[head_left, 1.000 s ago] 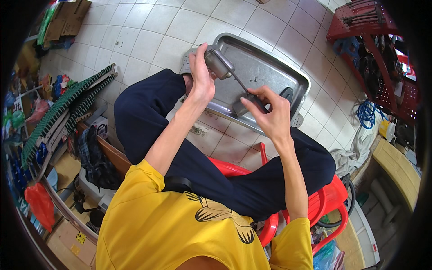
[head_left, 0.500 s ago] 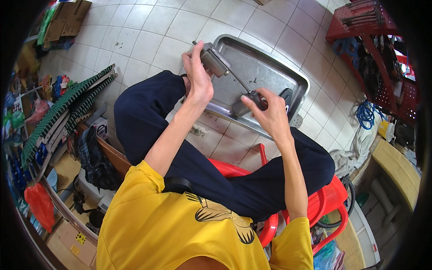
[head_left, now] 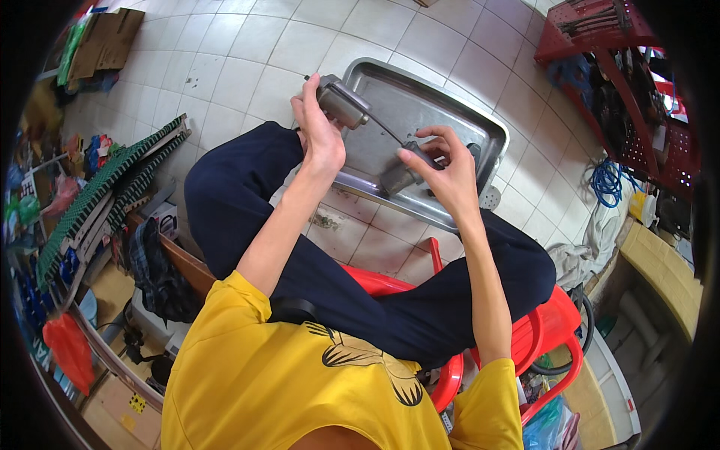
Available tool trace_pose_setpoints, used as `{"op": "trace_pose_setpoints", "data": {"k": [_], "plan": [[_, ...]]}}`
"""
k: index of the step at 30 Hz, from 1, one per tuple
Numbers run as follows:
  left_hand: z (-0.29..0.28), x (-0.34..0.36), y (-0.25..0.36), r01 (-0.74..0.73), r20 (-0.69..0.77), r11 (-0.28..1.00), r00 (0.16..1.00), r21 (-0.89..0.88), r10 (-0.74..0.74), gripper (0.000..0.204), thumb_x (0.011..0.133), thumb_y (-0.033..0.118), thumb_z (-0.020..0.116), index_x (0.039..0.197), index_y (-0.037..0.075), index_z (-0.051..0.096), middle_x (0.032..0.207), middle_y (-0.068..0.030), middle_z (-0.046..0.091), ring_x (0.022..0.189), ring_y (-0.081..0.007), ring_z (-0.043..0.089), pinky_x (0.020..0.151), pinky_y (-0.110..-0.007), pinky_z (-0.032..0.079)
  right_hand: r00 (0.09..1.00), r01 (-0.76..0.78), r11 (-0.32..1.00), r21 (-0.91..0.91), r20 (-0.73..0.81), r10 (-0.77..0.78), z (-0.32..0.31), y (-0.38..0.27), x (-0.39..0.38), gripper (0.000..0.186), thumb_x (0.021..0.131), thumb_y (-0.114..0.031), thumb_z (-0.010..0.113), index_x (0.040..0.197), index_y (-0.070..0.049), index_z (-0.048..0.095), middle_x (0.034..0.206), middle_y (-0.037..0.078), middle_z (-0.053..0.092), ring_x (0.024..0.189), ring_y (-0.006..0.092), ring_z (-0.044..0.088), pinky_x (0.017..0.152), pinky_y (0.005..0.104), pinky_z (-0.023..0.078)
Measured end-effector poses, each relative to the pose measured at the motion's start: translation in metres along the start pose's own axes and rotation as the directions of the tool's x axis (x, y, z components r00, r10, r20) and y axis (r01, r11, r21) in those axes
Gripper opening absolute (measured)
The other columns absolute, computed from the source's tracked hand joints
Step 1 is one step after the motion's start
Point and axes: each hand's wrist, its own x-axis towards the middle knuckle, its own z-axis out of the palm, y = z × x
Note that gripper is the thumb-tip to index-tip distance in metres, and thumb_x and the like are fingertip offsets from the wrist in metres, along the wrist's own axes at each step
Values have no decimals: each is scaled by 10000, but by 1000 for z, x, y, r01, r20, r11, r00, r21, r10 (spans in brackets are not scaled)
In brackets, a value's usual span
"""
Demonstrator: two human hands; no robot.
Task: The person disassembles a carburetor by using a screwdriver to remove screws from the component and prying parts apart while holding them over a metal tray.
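My left hand (head_left: 322, 135) is wrapped round a grey metal motor-like cylinder (head_left: 341, 103), held tilted above the left end of the metal tray (head_left: 504, 142). From the cylinder's lower right end a thin shaft (head_left: 386, 127) slants to a dark grip beside my right hand (head_left: 446, 169). It looks like a screwdriver, though the fingers hide part of it. My right thumb and bent fingers close round that grip, the index finger slightly raised. Just below these fingers, near the tray's front edge, is a dark grey metal block (head_left: 397, 178); whether it joins the grip, I cannot tell.
A dark object (head_left: 473, 150) lies in the tray behind my right hand. White floor tiles (head_left: 240, 79) surround the tray. A red perforated rack (head_left: 600, 45) stands far right, with coiled blue cord (head_left: 606, 184) below. Left are green striped slats (head_left: 112, 172); red plastic chairs (head_left: 544, 330) are beside me.
My left hand and the cylinder have shifted slightly left in the picture. The right fingers have turned and spread a little round the grip, the index finger lifting.
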Motion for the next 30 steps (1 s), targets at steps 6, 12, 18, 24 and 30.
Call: {"op": "trace_pose_setpoints", "data": {"k": [6, 12, 18, 24, 30], "plan": [[-6, 3, -1, 5, 112, 1000, 994, -5, -4, 538, 936, 497, 711, 1173, 122, 407, 1166, -74, 495, 1080, -186, 532, 889, -454, 497, 991, 25, 974, -226, 134, 5, 6, 5, 0, 522, 1031, -461, 639, 1012, 53, 731, 938, 304, 717, 921, 479, 699, 798, 514, 524], [-4, 2, -1, 13, 46, 1000, 999, -5, -13, 433, 965, 474, 654, 1099, 87, 513, 1056, -92, 587, 993, -246, 636, 910, -479, 566, 957, -132, 989, -66, 253, 145, 1, -10, -6, 612, 1089, -524, 501, 938, 30, 714, 646, 200, 659, 577, 336, 657, 665, 455, 524], [-7, 9, 3, 26, -11, 1000, 1000, -9, -26, 453, 965, 507, 617, 1052, 62, 614, 992, -117, 657, 965, -307, 694, 922, -473, 577, 970, -126, 985, 116, 223, 98, -10, -4, 0, 510, 1067, -450, 593, 1038, 48, 699, 760, 118, 686, 676, 214, 645, 700, 369, 519], [-1, 0, 0, 95, 47, 995, 995, -43, -93, 482, 964, 535, 602, 1061, 65, 643, 992, -125, 670, 975, -316, 694, 946, -471, 560, 992, 124, 989, -76, 38, -122, -10, 17, 3, 497, 981, -419, 738, 1127, 55, 708, 851, 150, 729, 831, 330, 715, 799, 427, 550], [-5, -3, 1, 94, 97, 995, 991, -25, -91, 524, 969, 549, 579, 1127, 52, 630, 1067, -135, 662, 1021, -341, 692, 934, -462, 569, 983, -13, 969, -247, 174, 57, -16, -13, -5, 538, 1043, -463, 634, 960, 61, 724, 701, 176, 666, 692, 302, 670, 736, 405, 529]]}}
